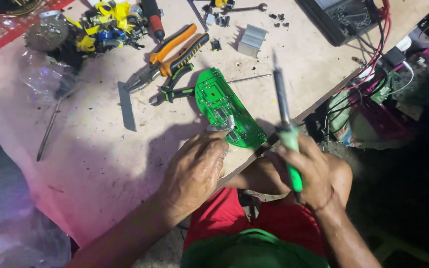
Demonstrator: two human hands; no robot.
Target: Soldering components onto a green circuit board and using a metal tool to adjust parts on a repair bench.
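Observation:
A green circuit board (222, 105) lies on the pale worktable (95, 149) near its front edge. My left hand (194, 171) rests at the board's near end and pinches a small silver tool (223, 126), perhaps tweezers, against it. My right hand (309, 171) grips a green-handled soldering iron (285, 119) upright, its dark tip pointing away, just right of the board and off the table's edge.
Orange-handled pliers (167, 52) and green-handled cutters (175, 84) lie behind the board, with a grey metal strip (126, 105), a thin rod (48, 130), a heat sink (251, 40) and loose parts. A multimeter (341, 17) with red and black leads sits far right. Plastic bag lower left.

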